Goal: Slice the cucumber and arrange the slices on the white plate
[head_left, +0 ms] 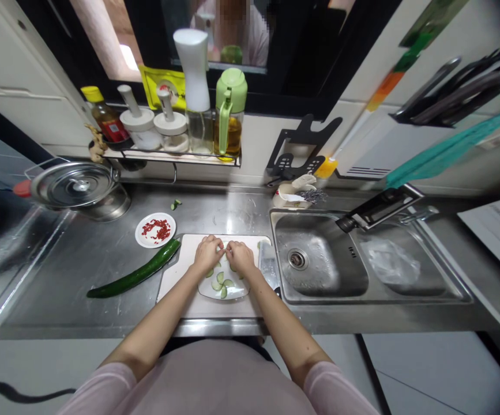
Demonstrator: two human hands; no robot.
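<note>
Both hands meet over a clear-edged plate on a white cutting board. My left hand is closed, its fingertips pinched. Close beside it, my right hand is pinched too. Between the fingertips a pale green bit shows, apparently a cucumber slice, mostly hidden by the fingers. Several thin cucumber slices lie spread on the plate below the hands. A knife with a broad blade rests at the board's right edge. Left of the board lies a long whole cucumber.
A small white plate holds chopped red pieces. Behind it are green scraps. A lidded steel pot stands at left. The double sink is at right. A shelf carries bottles and jars along the back.
</note>
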